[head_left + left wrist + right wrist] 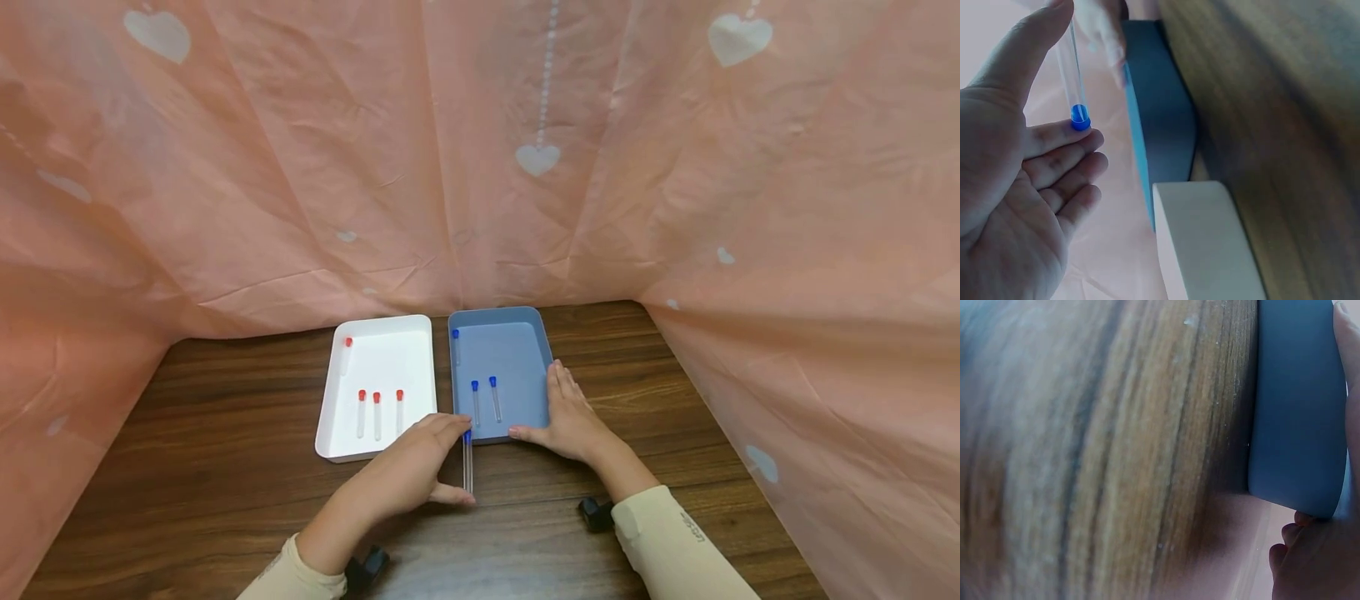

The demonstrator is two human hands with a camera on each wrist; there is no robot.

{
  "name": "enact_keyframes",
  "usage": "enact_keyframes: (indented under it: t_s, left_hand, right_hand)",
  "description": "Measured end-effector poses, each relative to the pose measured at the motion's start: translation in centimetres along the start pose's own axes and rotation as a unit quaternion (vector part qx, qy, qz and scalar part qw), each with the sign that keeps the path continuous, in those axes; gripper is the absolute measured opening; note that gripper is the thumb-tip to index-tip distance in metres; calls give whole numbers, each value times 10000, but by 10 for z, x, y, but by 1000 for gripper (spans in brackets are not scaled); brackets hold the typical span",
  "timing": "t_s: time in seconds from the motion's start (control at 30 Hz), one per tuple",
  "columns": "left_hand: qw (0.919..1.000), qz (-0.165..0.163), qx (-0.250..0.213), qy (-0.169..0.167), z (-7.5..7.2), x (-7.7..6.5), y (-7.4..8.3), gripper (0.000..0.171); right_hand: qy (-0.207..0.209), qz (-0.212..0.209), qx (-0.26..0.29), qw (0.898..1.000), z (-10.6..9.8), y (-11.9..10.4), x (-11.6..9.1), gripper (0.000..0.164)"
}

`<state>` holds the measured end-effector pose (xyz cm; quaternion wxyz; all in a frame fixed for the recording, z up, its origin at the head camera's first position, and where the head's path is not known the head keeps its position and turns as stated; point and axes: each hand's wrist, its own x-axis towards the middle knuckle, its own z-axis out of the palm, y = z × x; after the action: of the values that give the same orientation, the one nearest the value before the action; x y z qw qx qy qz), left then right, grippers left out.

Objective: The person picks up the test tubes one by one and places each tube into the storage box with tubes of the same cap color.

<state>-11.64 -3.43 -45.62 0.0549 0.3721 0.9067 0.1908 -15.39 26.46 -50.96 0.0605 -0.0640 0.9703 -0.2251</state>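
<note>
My left hand [412,467] pinches a blue-capped test tube [468,467] between thumb and index finger, just in front of the blue tray [538,333]. The tube stands lengthwise, with its blue cap [1080,117] against the index finger; the other fingers are loosely bent. At the blue tray's front right corner rests my right hand [573,425], thumb at the front edge and fingers along the right side. Inside that tray lie several blue-capped test tubes [496,402]. Left of it, a white tray [429,350] contains several red-capped test tubes [377,421].
Both trays stand side by side on a dark wood-grain table [225,450]. A pink curtain [390,183] with white hearts hangs behind and along both sides. Black wrist devices [596,514] sit under the forearms.
</note>
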Motion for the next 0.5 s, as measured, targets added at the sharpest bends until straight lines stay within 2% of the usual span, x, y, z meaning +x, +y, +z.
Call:
enact_keyframes:
  t_s: [0.3,0.5]
  left_hand:
    - [9996,-148,-101,204,-16,17,-6,103]
    - [9995,-142,-80,277,-23,24,-3,103]
  right_hand:
    - [-8,39,-15,10000,-2,0,0,142]
    - [-68,74,27,9999,-2,-2,0,142]
